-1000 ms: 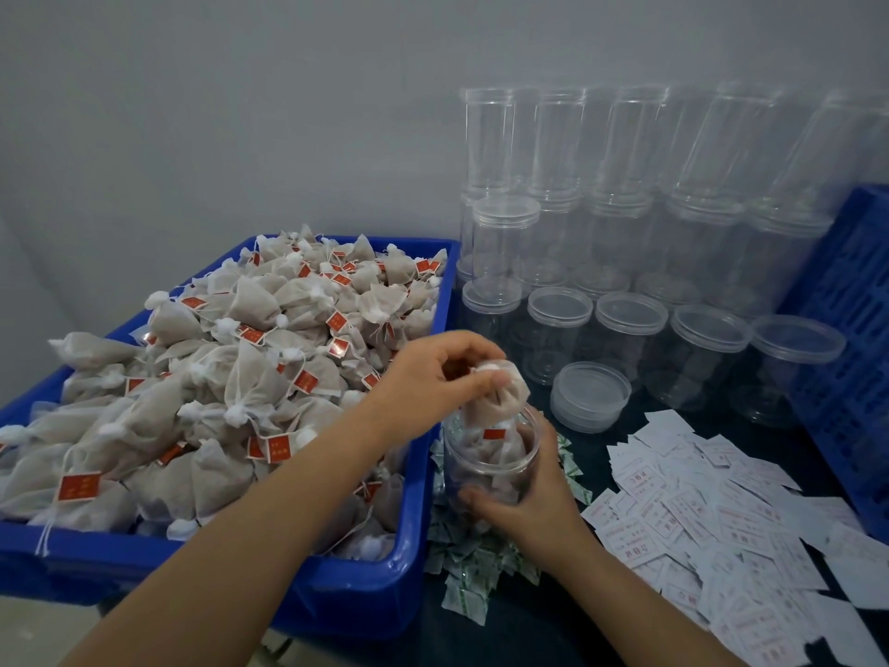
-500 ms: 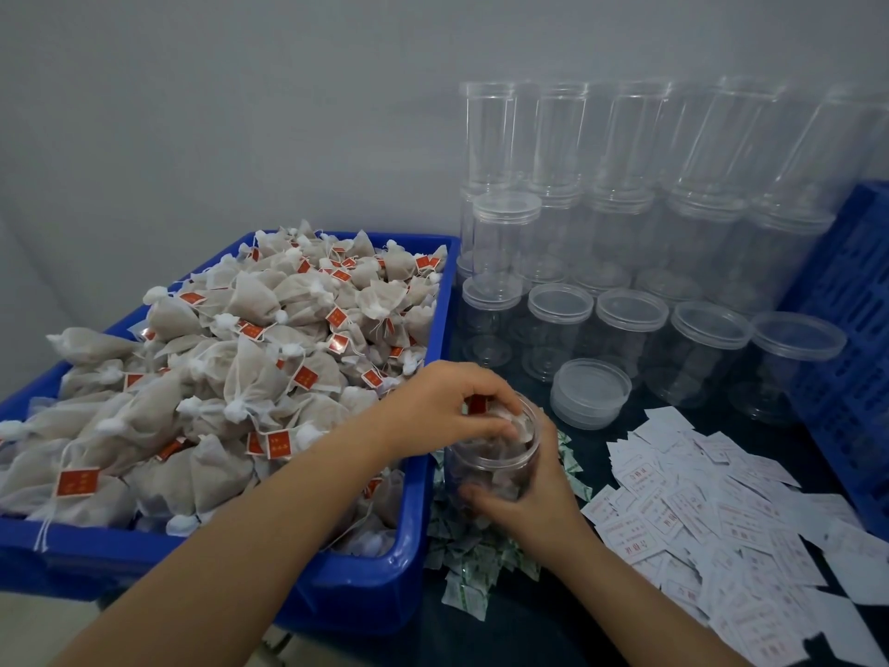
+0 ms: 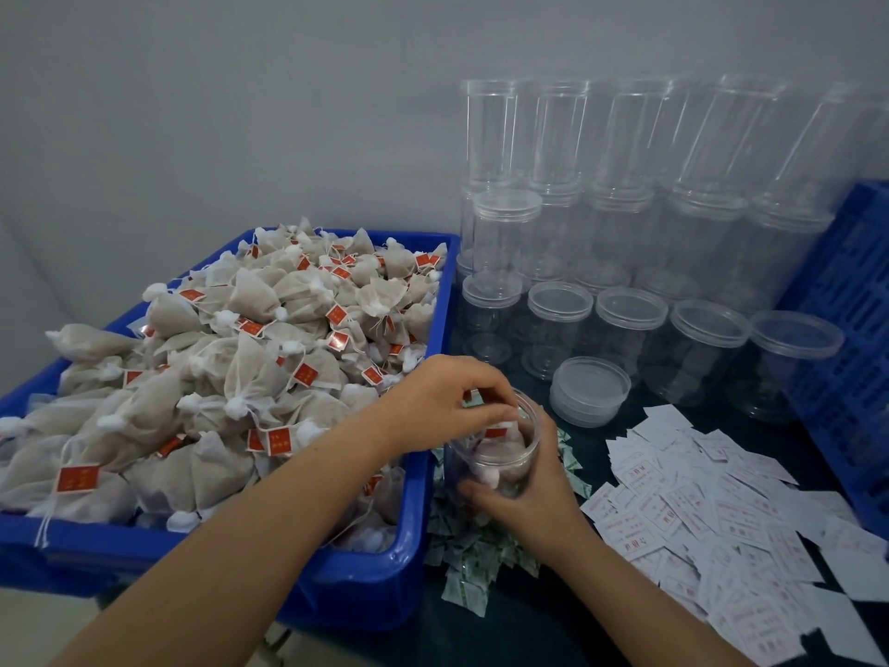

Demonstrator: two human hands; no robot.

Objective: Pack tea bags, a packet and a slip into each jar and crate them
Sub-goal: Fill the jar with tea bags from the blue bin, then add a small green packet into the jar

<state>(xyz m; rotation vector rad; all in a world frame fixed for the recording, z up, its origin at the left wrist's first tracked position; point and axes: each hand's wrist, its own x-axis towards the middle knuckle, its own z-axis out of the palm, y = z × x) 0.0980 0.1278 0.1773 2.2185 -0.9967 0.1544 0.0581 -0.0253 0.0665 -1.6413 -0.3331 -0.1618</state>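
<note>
A clear plastic jar stands open on the dark table beside the blue bin. My right hand grips the jar round its right side. My left hand is over the jar's mouth, its curled fingers and thumb pinching the top tea bag just inside the rim. Several tea bags fill the jar. The bin is heaped with beige tea bags bearing red tags. Small green-and-white packets lie round the jar's foot. White printed slips are spread to the right.
A loose clear lid lies behind the jar. Lidded empty jars stand in rows and stacks against the grey wall. A blue slatted crate rises at the right edge. The bin's near corner overhangs the table edge.
My left hand has come down from above the jar, carrying a tea bag into its mouth. The right hand has kept its hold on the jar.
</note>
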